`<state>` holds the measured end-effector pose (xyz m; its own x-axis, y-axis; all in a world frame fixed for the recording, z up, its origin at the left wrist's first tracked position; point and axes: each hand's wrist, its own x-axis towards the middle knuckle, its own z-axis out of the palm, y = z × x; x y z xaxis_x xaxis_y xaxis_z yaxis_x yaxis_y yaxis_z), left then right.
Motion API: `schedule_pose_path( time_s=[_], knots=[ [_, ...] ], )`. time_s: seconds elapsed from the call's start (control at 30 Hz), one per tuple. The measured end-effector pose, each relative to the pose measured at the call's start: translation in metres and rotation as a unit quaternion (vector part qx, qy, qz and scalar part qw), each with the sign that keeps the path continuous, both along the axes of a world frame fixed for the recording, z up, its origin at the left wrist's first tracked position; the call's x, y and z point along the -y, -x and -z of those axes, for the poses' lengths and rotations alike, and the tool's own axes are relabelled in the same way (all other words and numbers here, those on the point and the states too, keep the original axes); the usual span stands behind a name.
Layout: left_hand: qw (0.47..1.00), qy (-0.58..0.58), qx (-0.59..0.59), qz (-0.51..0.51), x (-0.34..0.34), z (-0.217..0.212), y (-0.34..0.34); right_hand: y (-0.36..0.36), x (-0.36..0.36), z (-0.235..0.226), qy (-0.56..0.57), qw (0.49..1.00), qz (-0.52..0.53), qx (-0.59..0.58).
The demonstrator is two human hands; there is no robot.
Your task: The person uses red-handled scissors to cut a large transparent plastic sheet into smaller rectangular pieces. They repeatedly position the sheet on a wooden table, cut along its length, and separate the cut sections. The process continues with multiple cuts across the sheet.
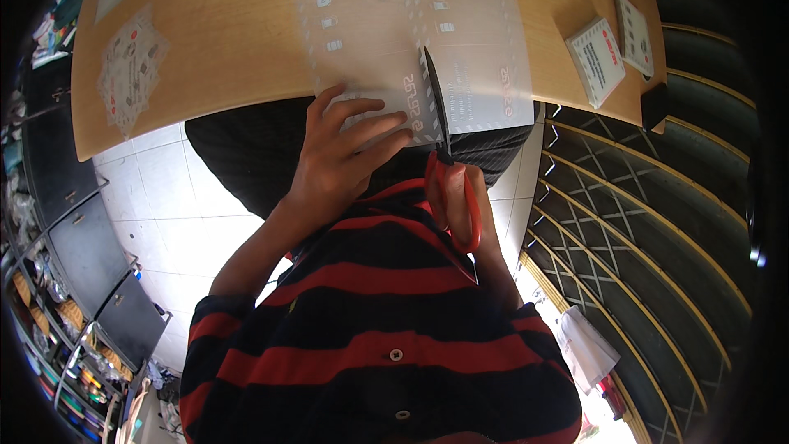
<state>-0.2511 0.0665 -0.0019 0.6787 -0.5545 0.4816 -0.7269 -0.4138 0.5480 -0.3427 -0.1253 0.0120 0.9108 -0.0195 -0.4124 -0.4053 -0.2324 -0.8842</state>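
A translucent printed sheet [370, 62] lies on the wooden table and hangs a little over its near edge. My left hand [341, 144] rests on the sheet's near left part, fingers spread and stretched out. In my right hand [483, 189] is a pair of scissors [436, 94] with red handles and dark blades. My fingers wrap round the handles just off the table's near edge. From there the blades point away from me, along a striped printed line near the sheet's middle. Whether the blades are parted cannot be made out.
Translucent printed pieces [130, 70] lie fanned at the table's left. Toward the right edge are a stack of printed cards [597, 62] and a second stack [634, 33]. A folding metal gate [633, 189] stands to the right, dark cabinets [90, 234] to the left.
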Motion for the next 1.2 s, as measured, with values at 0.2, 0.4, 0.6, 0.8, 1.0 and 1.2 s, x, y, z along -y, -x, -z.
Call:
schedule_pose_path(
  time_s=[0.2, 0.4, 0.6, 0.8, 1.0, 1.2],
  knots=[
    [1.0, 0.003, -0.005, -0.011, 0.0, -0.001, 0.002, 0.0, -0.002, 0.007, 0.004, 1.0, 0.003, -0.017],
    [0.999, 0.015, -0.017, -0.027, 0.003, -0.004, 0.01, -0.005, -0.001, 0.007, -0.047, 0.999, 0.008, 0.0],
    [0.998, 0.023, -0.018, -0.06, 0.005, -0.007, 0.013, -0.008, 0.0, 0.016, -0.068, 0.998, 0.003, 0.007],
    [0.998, 0.028, -0.001, -0.05, 0.002, -0.005, 0.015, -0.018, -0.001, 0.008, -0.043, 0.999, -0.018, 0.016],
    [0.996, 0.034, -0.042, -0.074, 0.004, -0.011, 0.018, -0.019, 0.0, 0.012, -0.053, 0.998, -0.015, 0.003],
    [0.993, 0.062, -0.059, -0.087, 0.002, -0.013, 0.018, -0.021, -0.001, 0.017, -0.059, 0.998, -0.02, 0.02]
  ],
)
